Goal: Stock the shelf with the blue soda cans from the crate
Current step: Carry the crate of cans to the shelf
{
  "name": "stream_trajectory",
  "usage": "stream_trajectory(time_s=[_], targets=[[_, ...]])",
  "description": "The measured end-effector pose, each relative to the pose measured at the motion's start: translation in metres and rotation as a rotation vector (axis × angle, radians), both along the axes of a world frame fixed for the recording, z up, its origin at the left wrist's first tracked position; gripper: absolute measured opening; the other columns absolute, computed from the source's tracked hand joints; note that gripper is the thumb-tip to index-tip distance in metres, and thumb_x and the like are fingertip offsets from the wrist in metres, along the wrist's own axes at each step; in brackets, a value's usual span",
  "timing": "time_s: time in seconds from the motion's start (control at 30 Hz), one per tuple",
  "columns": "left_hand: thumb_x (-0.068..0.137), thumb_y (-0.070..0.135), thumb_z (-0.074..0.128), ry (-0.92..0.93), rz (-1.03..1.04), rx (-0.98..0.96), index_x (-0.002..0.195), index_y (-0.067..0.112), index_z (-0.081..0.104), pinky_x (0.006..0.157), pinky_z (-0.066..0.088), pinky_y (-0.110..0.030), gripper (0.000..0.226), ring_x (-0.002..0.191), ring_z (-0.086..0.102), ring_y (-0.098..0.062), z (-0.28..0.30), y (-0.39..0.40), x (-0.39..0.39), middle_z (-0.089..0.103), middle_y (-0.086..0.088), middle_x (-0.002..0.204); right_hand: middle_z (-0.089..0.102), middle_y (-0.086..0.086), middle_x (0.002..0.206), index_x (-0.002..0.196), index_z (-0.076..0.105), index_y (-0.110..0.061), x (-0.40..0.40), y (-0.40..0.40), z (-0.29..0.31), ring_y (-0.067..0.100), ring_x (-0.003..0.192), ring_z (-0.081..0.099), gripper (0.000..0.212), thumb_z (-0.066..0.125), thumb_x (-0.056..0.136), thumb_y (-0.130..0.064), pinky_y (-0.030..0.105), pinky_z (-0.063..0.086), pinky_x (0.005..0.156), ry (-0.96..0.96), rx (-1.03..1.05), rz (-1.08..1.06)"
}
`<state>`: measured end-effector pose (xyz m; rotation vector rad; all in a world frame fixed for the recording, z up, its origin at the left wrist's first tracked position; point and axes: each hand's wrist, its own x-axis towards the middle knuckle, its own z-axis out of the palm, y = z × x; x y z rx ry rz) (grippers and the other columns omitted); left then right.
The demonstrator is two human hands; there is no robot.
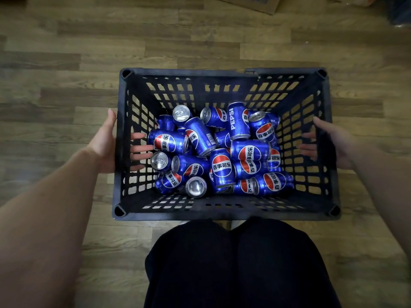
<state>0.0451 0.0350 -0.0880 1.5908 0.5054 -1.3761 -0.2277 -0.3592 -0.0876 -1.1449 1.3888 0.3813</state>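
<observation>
Both hands on the crate (222,213), one per short side. Left hand (104,141): palm flat against outside wall, fingers (139,150) hooked through the lattice slots, tips showing inside. Right hand (333,143): same hold on the opposite wall, fingers through slots. So both clamped on the crate walls, nothing picked from inside yet.

Cans (222,152) all in the crate bottom, loose heap, most lying on their sides, a few w/ silver tops or bases facing up. No shelf in view.

Step in hand, as we read it: lifting or shifting the crate toward the shelf. To do it well: keep hands level w/ each other so the load doesn't slide to one end; lift smooth, cans are round and will roll and knock. Keep crate close to the body, above the dark trousers (240,263). Fingers thru slots could get pinched by a rolling can; left fingertips sit just beside one.

Materials: crate is black rigid plastic, open grid walls, solid corner posts. Cans are glossy blue metal, red-white-blue logo, smooth cylinders, prob. slippery. Floor (66,63) is wood-look plank, matte. Cardboard box (249,3) at far edge.
</observation>
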Motion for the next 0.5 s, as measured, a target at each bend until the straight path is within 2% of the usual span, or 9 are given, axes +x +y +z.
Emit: stream_trajectory(time_s=[0.1,0.2,0.37,0.5], targets=[[0.067,0.092,0.015,0.032,0.004,-0.033,0.128,0.017,0.054,0.097,0.04,-0.056,0.104,0.111,0.061,-0.034,-0.003,0.001,0.001,0.064,-0.016,0.12,0.07,0.012,0.107,0.11,0.063,-0.017,0.001,-0.003,-0.004,0.023,0.1,0.066,0.057,0.05,0.083,-0.066,0.035,0.045,0.081,0.012,0.03,0.05],[0.065,0.093,0.015,0.053,-0.005,-0.05,0.128,0.019,0.054,0.096,0.04,-0.056,0.105,0.111,0.062,-0.033,-0.006,0.001,0.004,0.064,-0.015,0.122,0.071,0.012,0.107,0.112,0.063,-0.018,0.005,-0.009,-0.007,0.023,0.102,0.066,0.061,0.049,0.082,-0.069,0.036,0.046,0.086,0.051,0.064,0.084],[0.064,0.094,0.015,0.05,-0.004,-0.045,0.127,0.02,0.055,0.093,0.042,-0.054,0.105,0.109,0.063,-0.031,-0.008,0.0,0.003,0.064,-0.013,0.122,0.071,0.013,0.104,0.108,0.065,-0.009,0.009,-0.008,-0.009,0.021,0.097,0.067,0.071,0.046,0.082,-0.072,0.032,0.048,0.077,0.116,0.02,0.103],[0.064,0.094,0.016,0.046,0.003,-0.04,0.126,0.02,0.056,0.097,0.04,-0.055,0.105,0.109,0.063,-0.032,-0.006,0.0,0.003,0.065,-0.012,0.121,0.066,0.01,0.095,0.105,0.064,-0.006,0.012,-0.006,-0.007,0.017,0.074,0.058,0.069,0.051,0.081,-0.069,0.028,0.047,0.064,0.137,-0.017,0.075]])
